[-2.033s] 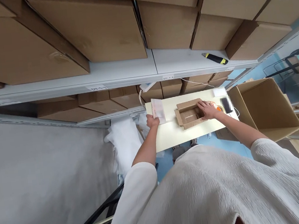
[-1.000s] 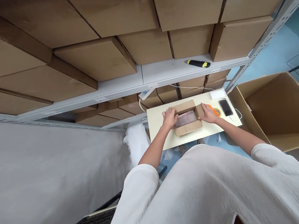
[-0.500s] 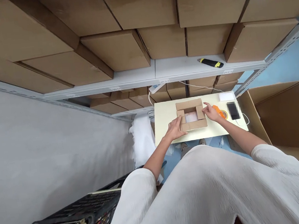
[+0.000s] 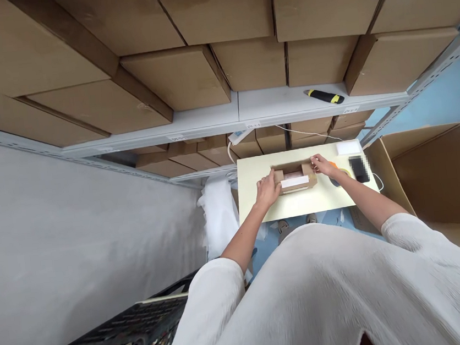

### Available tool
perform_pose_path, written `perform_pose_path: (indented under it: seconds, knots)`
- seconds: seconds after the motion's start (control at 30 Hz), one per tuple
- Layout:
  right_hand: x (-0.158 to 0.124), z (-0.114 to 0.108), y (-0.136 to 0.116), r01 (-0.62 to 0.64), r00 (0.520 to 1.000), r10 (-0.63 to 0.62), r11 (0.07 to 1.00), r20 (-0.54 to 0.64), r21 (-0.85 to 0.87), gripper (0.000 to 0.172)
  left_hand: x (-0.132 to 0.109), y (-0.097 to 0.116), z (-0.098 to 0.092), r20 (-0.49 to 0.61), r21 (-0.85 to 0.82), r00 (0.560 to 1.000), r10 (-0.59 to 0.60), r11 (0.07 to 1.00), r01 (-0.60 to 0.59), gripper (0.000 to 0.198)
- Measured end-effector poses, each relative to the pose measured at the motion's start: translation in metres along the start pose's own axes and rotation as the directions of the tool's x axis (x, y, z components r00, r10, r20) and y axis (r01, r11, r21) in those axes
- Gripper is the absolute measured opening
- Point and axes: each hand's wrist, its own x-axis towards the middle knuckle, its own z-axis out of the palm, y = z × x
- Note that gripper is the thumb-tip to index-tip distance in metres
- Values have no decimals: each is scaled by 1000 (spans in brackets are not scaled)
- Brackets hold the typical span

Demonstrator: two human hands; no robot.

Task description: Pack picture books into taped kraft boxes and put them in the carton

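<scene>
A small open cardboard box (image 4: 313, 181) sits on the cream table between my hands, its short side flaps turned inward. A white strip (image 4: 295, 181) shows along its near side, and something pale pinkish is partly visible inside. My left hand (image 4: 268, 189) grips the box's left side, with the fingertips at the upper left corner. At the far right corner, my right hand (image 4: 323, 165) pinches the box's edge. Close to the right wrist lies an orange tape dispenser (image 4: 334, 181), partly hidden by the forearm.
The cream table (image 4: 254, 203) also bears a white block (image 4: 348, 148) and a dark phone (image 4: 359, 169). A shelf of cardboard boxes (image 4: 251, 65) rises behind, with a utility knife (image 4: 324, 96) on its ledge. A large open carton (image 4: 442, 181) stands right; a black crate (image 4: 147, 320) lower left.
The far flap has been raised, and the white strip has come into view on the near side. Both hands have shifted slightly away from me along the box.
</scene>
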Motion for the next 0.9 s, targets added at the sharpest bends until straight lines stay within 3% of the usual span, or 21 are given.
perform_pose_path:
  seconds: [0.07, 0.13, 0.23, 0.37, 0.43, 0.57, 0.67, 0.77, 0.9]
  knots:
    - [-7, 2, 5, 60, 997, -63, 994, -33, -88, 48, 3, 7, 2, -111, 44, 994, 1, 999, 4, 74]
    - [-15, 5, 12, 115, 991, -129, 967, -47, -227, 49, 4, 12, 7, -143, 75, 988, 63, 996, -52, 74]
    - [-25, 10, 26, 181, 977, -209, 915, -40, -361, 47, 6, 16, 19, -32, 73, 984, 174, 982, -172, 73]
    - [-32, 2, 57, 258, 951, -302, 900, -74, -353, 38, 7, 15, 34, 62, 65, 980, 188, 979, -192, 72]
    - [-36, -13, 78, 209, 950, -279, 902, -140, -378, 34, 8, 14, 38, 63, 66, 982, 176, 982, -180, 71]
    - [-48, -55, 122, -26, 933, -146, 884, -330, -467, 34, 10, 13, 39, 69, 64, 984, 165, 983, -169, 69]
    - [-55, -80, 147, -165, 911, -70, 842, -407, -514, 32, 12, 14, 38, 73, 78, 986, 153, 984, -158, 65]
    - [-56, -91, 161, -230, 893, -53, 800, -448, -554, 34, 13, 16, 37, 79, 90, 987, 136, 986, -143, 64]
    - [-45, -94, 172, -257, 905, -14, 780, -426, -571, 39, 15, 19, 37, 89, 101, 990, 110, 988, -119, 69]
